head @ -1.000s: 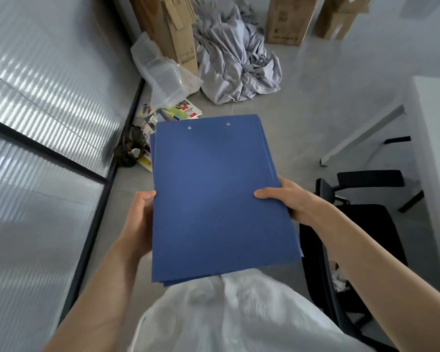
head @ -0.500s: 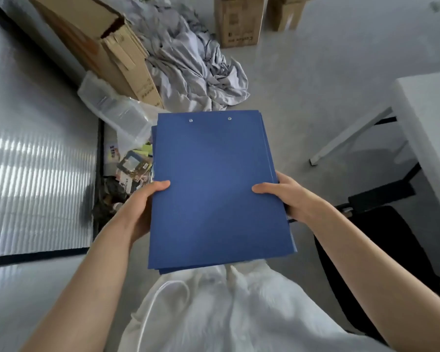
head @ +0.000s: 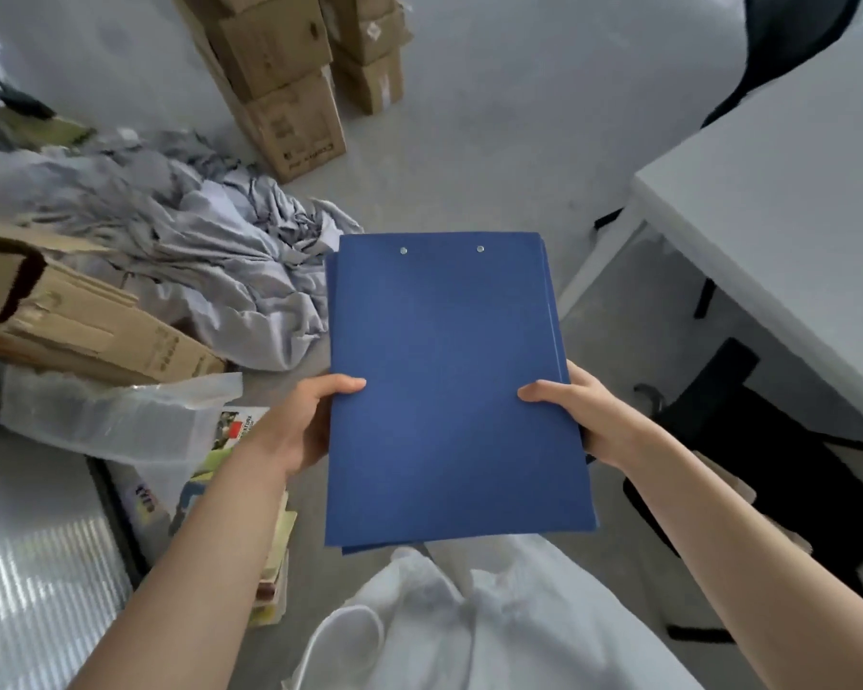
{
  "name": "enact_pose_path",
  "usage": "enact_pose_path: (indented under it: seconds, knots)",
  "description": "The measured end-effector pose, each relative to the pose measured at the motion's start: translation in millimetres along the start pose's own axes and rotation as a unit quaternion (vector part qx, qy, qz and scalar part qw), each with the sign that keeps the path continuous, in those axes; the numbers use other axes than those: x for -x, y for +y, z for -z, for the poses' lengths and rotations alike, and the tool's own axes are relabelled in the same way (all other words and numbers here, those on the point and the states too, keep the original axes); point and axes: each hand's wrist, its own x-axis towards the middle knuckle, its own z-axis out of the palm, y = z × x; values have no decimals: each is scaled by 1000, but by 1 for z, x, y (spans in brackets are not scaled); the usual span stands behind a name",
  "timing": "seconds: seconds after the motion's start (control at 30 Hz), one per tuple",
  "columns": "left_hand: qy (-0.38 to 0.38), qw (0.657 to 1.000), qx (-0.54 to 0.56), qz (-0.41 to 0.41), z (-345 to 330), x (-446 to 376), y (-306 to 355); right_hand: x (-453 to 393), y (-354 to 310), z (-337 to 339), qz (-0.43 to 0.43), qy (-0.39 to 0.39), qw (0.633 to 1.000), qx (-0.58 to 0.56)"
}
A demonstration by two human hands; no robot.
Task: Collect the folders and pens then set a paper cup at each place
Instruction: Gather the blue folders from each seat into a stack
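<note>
Crumpled grey cloth (head: 195,241) lies left by cardboard boxes (head: 290,82). Left hand (head: 302,423) and right hand (head: 586,415) each pinch a side edge of the flat, matte blue folders (head: 449,390), a rectangular stack with 2 metal rivets, held mid-air. A smooth white table (head: 778,231) stands right.

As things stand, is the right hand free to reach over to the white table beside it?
Probably not yet. The right hand grips the stack of blue folders together with the left hand. The white table is close on that side with nothing between.
</note>
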Motion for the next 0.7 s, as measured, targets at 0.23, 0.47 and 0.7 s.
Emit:
enact_pose_path:
  seconds: [0.23,0.47,0.7]
  knots:
    - [-22,999,-28,-1,-65,-110,110,-68,-99,58,42,31,998,-30]
    - [-60,997,-48,-2,-116,-188,194,-123,-173,103,41,79,994,-58]
    - [-99,988,-114,31,-168,-283,281,-176,-232,143,32,139,985,-101]
